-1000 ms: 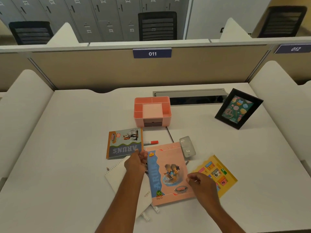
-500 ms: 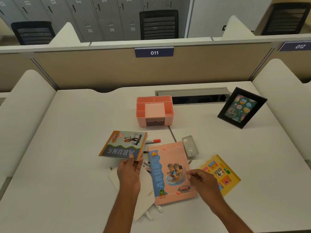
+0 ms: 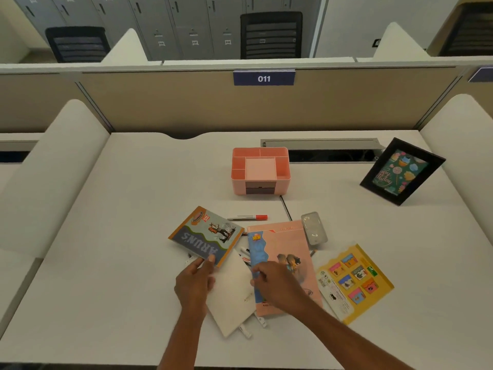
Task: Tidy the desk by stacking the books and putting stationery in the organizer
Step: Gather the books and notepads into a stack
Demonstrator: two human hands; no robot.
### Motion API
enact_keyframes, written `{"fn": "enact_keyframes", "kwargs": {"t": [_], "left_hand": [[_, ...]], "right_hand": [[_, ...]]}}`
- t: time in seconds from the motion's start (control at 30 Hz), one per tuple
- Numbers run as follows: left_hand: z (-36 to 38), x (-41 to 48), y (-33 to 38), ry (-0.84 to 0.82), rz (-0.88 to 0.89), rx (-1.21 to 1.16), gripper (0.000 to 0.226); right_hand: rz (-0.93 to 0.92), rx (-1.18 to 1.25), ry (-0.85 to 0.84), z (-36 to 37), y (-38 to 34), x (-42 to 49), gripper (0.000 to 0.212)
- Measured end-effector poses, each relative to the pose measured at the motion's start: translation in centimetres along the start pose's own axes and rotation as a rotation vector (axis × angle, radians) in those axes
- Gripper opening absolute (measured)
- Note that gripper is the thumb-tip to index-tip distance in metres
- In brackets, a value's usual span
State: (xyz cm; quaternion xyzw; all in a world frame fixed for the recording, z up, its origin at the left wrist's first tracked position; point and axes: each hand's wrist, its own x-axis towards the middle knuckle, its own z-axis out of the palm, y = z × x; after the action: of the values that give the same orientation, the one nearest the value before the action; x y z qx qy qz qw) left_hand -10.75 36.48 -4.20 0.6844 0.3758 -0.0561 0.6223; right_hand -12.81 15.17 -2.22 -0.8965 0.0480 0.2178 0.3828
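Stacking books at an office desk [image 3: 120,263], a person pinches the near edge of a grey-and-orange book [image 3: 206,235] between the thumb and fingers of the left hand [image 3: 196,283], holding it tilted off the surface. The right hand [image 3: 277,285] curls its fingers onto the left edge of a pink book [image 3: 285,252]; whether they have caught under it cannot be told. A white notebook [image 3: 232,292] lies between the hands, over loose pens [image 3: 261,321]. The tidy move looks to be laying the raised book square on the pink one, clear of the pens. A yellow book [image 3: 354,281] lies to the right; farther off, a red marker [image 3: 248,217] rests short of the pink organizer [image 3: 260,170].
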Motion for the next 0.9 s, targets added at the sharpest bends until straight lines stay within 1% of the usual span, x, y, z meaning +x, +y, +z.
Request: {"fn": "enact_keyframes", "kwargs": {"t": [0.07,0.1,0.17,0.23,0.33,0.4,0.47,0.5,0.6,0.67,0.8,0.9], "left_hand": [[-0.8,0.2,-1.0,0.064,0.101,0.215,0.036],[-1.2,0.1,-1.6,0.079,0.131,0.297,0.037],[-1.7,-0.4,-2.6,0.129,0.143,0.383,0.033],[-1.9,-1.5,-3.0,0.180,0.074,0.315,0.032],[-1.6,-3.0,-3.1,0.168,-0.126,0.104,0.042],[-1.5,-3.4,-3.4,0.154,-0.181,0.016,0.034],[-1.7,-3.5,-3.3,0.142,-0.184,-0.015,0.015],[-1.8,-3.6,-3.2,0.120,-0.199,-0.042,0.010],[-2.2,-4.4,-1.8,0.034,-0.226,-0.206,0.017],[-2.5,-5.4,-0.3,0.021,-0.195,-0.277,0.020],[-2.9,-7.4,1.8,0.006,-0.100,-0.301,0.025],[-3.3,-8.5,2.4,-0.017,-0.096,-0.307,0.030]], "right_hand": [[0.035,-0.090,-0.027,0.7,-1.2,0.9,0.044],[0.051,-0.141,-0.038,1.1,-1.7,1.2,0.046],[0.057,-0.234,-0.032,1.6,-2.5,1.7,0.040],[0.074,-0.266,-0.017,2.0,-3.0,2.1,0.032],[0.123,-0.231,0.009,2.2,-3.3,2.5,0.026],[0.153,-0.179,0.007,2.3,-3.4,2.8,0.024],[0.170,-0.114,-0.003,2.2,-3.4,3.2,0.026],[0.178,-0.074,-0.007,2.1,-3.3,3.3,0.026],[0.174,0.037,-0.012,1.6,-3.2,3.6,0.023],[0.160,0.091,-0.023,1.1,-3.4,3.5,0.021],[0.161,0.160,-0.040,0.9,-3.4,3.0,0.016],[0.173,0.205,-0.069,1.0,-3.0,2.8,0.022]]}}
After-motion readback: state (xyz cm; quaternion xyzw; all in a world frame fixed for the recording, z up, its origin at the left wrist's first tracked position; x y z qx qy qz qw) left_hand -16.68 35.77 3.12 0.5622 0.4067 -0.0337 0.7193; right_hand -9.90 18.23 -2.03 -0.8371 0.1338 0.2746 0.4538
